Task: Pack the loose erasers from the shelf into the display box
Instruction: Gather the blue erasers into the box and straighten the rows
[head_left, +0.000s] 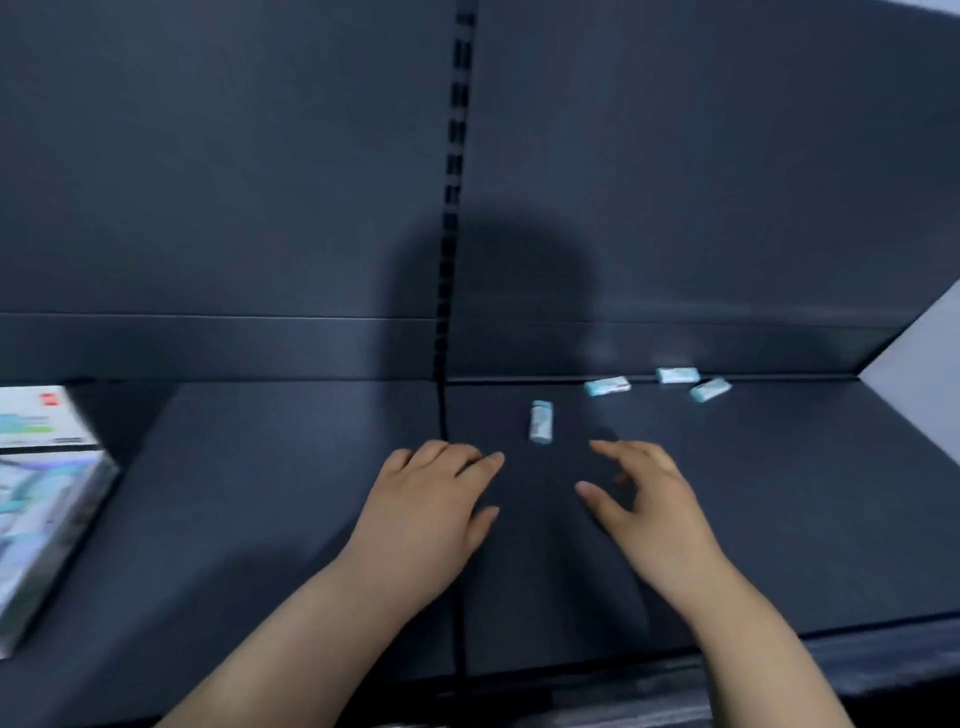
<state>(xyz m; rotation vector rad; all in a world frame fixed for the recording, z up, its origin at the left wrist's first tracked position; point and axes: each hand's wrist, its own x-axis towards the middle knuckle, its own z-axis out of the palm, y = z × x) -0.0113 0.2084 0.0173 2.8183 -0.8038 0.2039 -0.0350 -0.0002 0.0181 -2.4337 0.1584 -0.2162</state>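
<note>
Box (47, 499): far left on shelf (260, 493), cut off by the frame edge and blurred; print unreadable, contents cannot be told. Erasers (677, 374): four, blue-white, loose on shelf; three clustered by the back wall at right, nearest eraser (541, 422) just beyond both hands. Left hand (431, 509): fingers spread wide, holding nothing. Right hand (649, 509): fingers wide, slightly bent, holding nothing.

Dk grey shelf (260, 519), slotted back panel (208, 182)
</note>
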